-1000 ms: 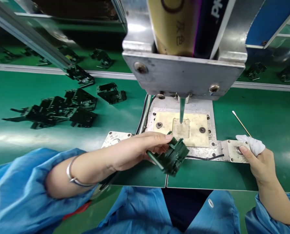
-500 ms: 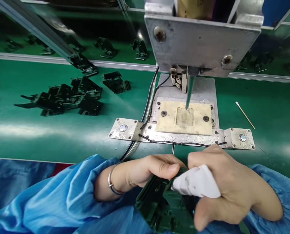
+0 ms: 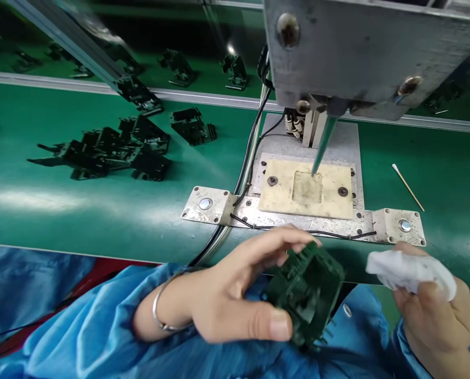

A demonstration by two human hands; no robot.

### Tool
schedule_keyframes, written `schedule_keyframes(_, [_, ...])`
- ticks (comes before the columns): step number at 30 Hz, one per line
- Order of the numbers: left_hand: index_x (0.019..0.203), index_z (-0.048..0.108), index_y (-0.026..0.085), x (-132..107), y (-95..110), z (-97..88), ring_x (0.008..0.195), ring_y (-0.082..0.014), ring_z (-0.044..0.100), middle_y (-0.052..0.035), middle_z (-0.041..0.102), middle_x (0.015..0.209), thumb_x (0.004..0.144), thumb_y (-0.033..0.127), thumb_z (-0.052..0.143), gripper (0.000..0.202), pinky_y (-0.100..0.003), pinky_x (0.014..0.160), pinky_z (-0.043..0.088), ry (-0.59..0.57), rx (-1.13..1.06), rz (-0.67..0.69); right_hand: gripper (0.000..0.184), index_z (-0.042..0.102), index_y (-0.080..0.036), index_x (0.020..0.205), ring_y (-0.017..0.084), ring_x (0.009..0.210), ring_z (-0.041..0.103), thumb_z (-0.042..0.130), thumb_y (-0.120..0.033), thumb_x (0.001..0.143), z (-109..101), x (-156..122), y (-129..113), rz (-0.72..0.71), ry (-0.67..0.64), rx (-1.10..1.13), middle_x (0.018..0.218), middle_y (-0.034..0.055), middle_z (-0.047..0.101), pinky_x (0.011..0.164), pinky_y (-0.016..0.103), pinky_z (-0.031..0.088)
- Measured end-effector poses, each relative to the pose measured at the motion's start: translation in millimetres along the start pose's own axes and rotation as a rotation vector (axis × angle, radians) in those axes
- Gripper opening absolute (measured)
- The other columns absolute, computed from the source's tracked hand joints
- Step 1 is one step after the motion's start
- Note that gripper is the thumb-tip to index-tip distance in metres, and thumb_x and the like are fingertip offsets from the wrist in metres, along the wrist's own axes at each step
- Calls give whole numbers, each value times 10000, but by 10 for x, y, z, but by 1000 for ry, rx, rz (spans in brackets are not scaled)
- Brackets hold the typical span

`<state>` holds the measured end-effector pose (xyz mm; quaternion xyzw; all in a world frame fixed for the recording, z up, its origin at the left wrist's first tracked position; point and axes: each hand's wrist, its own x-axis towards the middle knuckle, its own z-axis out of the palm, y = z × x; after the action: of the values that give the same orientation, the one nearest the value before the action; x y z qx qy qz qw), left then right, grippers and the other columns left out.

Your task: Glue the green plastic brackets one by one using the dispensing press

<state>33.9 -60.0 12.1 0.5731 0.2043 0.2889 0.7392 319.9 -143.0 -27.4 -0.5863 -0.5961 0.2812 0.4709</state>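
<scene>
Nearest me: the left hand (image 3: pixel 235 305) grips a dark green plastic housing (image 3: pixel 317 295) by its side, thumb low, fingers at the top edge, open face tilted up. The piece hangs around the near edge of the worktop (image 3: pixel 448 152), partly out over the blue smock. A loosened thumb could let it slip past that edge, I judge.

Right hand (image 3: pixel 436 316), apart from the housing, is closed on a bunched white cloth (image 3: pixel 409 271). The housing's thin prongs might snag that cloth if wiped across carelessly.

Just beyond, the right push button (image 3: pixel 404 226) sits close to the right hand's fingers (touching its box or not, I cannot tell). A stray knuckle could knock it; its twin, the left push button (image 3: pixel 205 203), stands clear.

Further in: a cream fixture plate (image 3: pixel 280 202) with a shallow square recess, green rod (image 3: pixel 325 145) pointing down at it. Cotton swab (image 3: pixel 409 188) to the right; a nudge could roll it. Far left, a heap of dark housings (image 3: pixel 148 163), tangled enough that pulling one might drag others.
</scene>
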Motion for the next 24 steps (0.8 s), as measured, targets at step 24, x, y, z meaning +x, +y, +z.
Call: schedule_keyframes(24, [1377,488,129,-4,-250,221,1138,-251,610,-100,543,1147,749,138,877,738,-363,1040,575,389,506,631,293,435,-221,690,134,487,389,435,-63,937,679,172,-515,-572,-160,-321,555,-20,463,506,313,271])
